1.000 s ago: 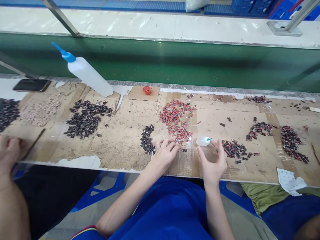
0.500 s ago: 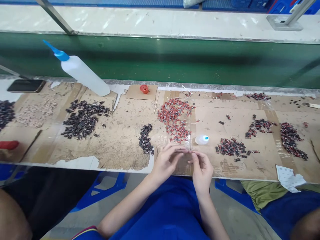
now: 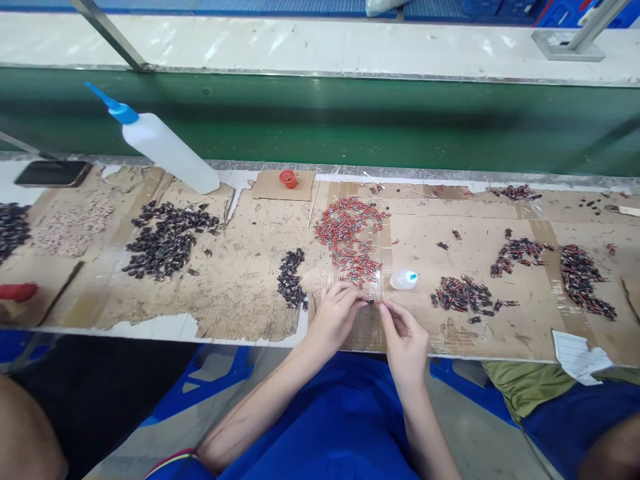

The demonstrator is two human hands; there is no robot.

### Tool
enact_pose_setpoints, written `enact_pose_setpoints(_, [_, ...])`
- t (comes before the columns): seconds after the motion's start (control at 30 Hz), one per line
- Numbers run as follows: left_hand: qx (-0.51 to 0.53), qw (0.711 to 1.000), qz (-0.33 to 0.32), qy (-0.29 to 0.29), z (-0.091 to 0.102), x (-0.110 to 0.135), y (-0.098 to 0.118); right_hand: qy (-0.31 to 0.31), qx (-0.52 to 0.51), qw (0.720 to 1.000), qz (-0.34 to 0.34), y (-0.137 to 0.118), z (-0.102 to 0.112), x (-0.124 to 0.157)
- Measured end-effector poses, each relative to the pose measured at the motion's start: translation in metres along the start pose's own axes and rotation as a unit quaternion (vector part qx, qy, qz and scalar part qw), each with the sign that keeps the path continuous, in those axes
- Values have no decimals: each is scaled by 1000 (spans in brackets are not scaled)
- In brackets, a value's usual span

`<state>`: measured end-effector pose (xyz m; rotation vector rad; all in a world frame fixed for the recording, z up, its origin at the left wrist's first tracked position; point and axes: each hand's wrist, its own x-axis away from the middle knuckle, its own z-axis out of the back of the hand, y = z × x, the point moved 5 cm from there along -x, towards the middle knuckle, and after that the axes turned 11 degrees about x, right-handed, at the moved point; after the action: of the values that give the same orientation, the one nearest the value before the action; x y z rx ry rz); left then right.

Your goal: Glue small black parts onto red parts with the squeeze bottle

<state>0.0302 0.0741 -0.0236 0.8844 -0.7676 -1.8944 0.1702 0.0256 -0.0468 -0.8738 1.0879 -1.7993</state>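
Observation:
Over the near edge of the cardboard, my left hand (image 3: 336, 312) pinches a small black part (image 3: 371, 301) between thumb and fingertips. My right hand (image 3: 406, 337) is closed in a pinch beside it, on a tiny red piece (image 3: 379, 303) mostly covered by the fingers. The two parts meet end to end or nearly so; I cannot tell whether they are joined. Just beyond my hands lies a pile of small red-and-silver parts (image 3: 350, 230). A heap of small black parts (image 3: 291, 277) is to the left, and black-and-red pieces (image 3: 463, 295) lie to the right.
A small white bottle (image 3: 403, 280) lies close to my right hand. Further left are a large blue-tipped bottle (image 3: 170, 153), a red cap (image 3: 288, 178), a bigger black heap (image 3: 163, 243) and a phone (image 3: 53, 172). People sit on both sides; a torn paper (image 3: 580, 357) hangs over the right edge.
My fingertips have drawn slightly apart, so the black part now shows between them. My left fingers have curled in more, and my right hand has shifted little.

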Motion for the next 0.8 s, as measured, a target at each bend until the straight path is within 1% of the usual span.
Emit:
enact_pose_setpoints(0.07, [28, 1000, -7, 0, 2, 0, 0, -12, 6, 1000, 19, -4, 2, 0])
enact_pose_setpoints(0.17, [55, 998, -15, -3, 4, 0, 2, -13, 16, 999, 45, -10, 4, 1])
enact_pose_setpoints(0.37, [90, 996, -12, -2, 4, 2, 6, -11, 21, 998, 59, -12, 3, 1])
enact_pose_setpoints(0.63, [171, 985, 25, -4, 3, 4, 6, -38, 23, 998, 44, -3, -2, 9])
enact_pose_setpoints(0.8, [209, 976, 61, -10, 4, 4, 6, -14, 67, 993, 98, -12, -1, 11])
